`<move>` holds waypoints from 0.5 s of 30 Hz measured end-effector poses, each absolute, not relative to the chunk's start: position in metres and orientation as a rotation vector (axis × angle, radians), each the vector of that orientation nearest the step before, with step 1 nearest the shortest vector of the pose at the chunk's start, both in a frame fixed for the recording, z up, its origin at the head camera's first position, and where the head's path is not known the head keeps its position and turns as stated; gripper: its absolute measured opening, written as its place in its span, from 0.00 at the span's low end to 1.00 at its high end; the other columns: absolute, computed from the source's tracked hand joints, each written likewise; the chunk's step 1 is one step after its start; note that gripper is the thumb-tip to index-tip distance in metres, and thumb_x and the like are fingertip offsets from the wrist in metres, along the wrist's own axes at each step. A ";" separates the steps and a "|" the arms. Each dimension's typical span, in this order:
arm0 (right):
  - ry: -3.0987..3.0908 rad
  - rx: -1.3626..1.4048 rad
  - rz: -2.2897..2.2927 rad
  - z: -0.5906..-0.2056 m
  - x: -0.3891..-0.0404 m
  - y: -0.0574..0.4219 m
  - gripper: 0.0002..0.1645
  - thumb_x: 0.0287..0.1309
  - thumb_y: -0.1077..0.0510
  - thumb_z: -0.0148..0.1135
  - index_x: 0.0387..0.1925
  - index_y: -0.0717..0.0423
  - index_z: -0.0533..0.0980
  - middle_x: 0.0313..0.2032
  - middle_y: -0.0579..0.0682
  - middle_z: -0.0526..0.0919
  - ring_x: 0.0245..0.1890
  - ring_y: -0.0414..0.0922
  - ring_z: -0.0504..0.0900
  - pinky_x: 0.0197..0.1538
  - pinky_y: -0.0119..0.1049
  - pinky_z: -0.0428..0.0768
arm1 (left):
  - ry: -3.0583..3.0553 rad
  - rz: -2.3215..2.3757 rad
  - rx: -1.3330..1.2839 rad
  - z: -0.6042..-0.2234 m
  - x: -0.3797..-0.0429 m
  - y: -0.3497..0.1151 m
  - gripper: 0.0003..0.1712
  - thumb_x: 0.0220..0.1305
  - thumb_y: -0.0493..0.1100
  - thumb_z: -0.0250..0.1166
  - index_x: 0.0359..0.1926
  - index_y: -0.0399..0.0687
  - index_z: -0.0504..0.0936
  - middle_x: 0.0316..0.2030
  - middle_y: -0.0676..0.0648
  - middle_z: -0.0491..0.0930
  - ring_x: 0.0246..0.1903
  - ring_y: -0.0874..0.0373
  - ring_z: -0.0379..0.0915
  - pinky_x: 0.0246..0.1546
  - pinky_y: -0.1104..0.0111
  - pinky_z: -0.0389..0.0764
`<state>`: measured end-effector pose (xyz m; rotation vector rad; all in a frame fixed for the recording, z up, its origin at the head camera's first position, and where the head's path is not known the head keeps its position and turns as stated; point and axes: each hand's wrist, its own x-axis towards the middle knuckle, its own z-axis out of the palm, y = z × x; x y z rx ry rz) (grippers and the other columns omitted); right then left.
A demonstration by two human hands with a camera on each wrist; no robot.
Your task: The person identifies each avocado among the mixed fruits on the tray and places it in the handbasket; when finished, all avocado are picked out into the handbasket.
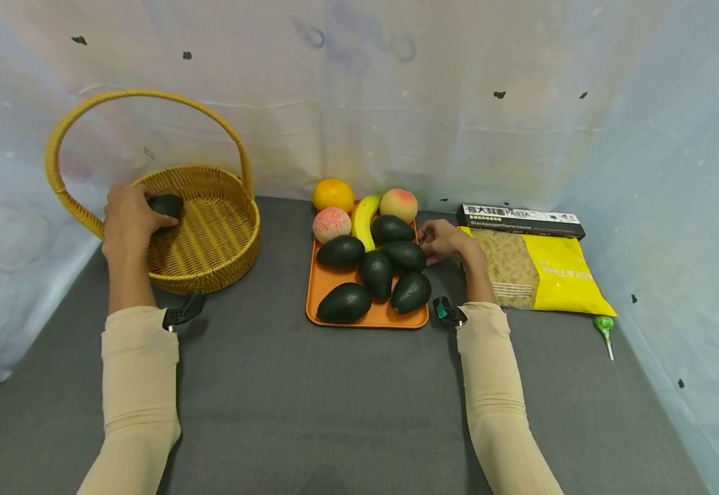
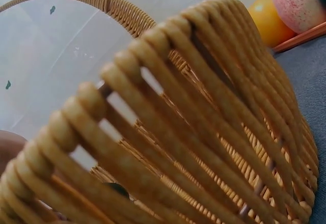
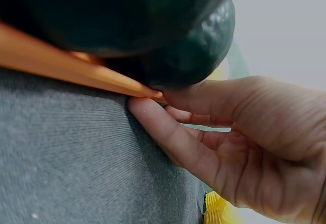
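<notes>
My left hand grips a dark green avocado inside the left part of a woven basket. In the left wrist view the basket's slatted wall hides most of that hand and the avocado. At the right rim of an orange tray, my right hand pinches the edge between thumb and fingers, as the right wrist view shows. Several avocados lie on the tray, with a banana, two peaches and an orange toward its back.
The basket's tall arched handle rises above its rim. Right of the tray lie a black pasta box, a yellow pasta bag and a green lollipop on the grey tabletop. Pale curtains hang behind and at both sides.
</notes>
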<state>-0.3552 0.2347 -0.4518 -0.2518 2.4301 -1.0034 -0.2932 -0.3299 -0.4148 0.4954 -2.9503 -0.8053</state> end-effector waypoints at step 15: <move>2.415 -0.261 -1.001 -0.450 -0.357 0.235 0.22 0.69 0.67 0.63 0.60 0.69 0.69 0.41 0.56 0.78 0.31 0.43 0.85 0.40 0.40 0.91 | -2.875 -0.844 0.425 -0.424 -0.295 -0.333 0.39 0.67 0.36 0.70 0.75 0.33 0.66 0.70 0.19 0.54 0.62 0.19 0.59 0.60 0.28 0.69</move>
